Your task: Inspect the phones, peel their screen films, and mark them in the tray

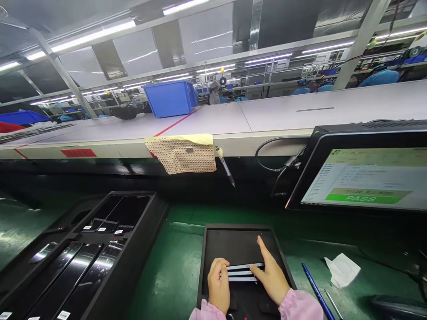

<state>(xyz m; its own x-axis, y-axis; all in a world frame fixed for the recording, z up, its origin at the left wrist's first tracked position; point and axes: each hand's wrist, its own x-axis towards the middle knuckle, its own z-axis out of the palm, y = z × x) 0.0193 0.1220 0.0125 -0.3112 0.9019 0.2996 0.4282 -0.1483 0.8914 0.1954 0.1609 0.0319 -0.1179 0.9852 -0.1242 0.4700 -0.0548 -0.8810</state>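
Observation:
A small stack of thin, phone-like slabs with silvery edges [242,273] is held edge-on over a black tray [204,249] in front of me. My left hand [219,282] wraps its fingers round the left end of the stack. At the right end, my right hand [271,275] presses its thumb against the slabs, with a finger stretched out toward the tray's far side. The slabs' lower parts and some of my fingertips are hidden. Both forearms are in pink sleeves.
On the left, a black compartment tray [156,213] holds several glossy dark panels with white labels. To the right lie a blue pen [315,286], a thin metal tool [333,304] and crumpled white paper [343,270]. A monitor [367,178] reads PASS. A blue bin [170,98] stands on the shelf.

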